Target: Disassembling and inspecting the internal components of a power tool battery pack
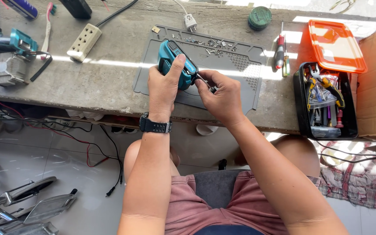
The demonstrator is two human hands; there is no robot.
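Head view: left hand (164, 89) is clenched around a teal power tool body (177, 65), thumb up along its side, holding it just above the grey work mat (240, 74) on the concrete desk (105, 78). Right hand (220, 98) pinches a small dark part (213, 89) at the tool's near-right end, fingers (203, 85) closed on it; what the part is, cannot tell. Loose screws (212, 45) lie on the mat's far side. Right: 2 screwdrivers (280, 52), black toolbox (325, 104) with orange lid (336, 45). Far left: power strip (83, 41), heatsink (6, 68). Tool looks rigid, plastic-shelled, fairly light; best gripped round its body. Small part likely slippery, easily dropped.
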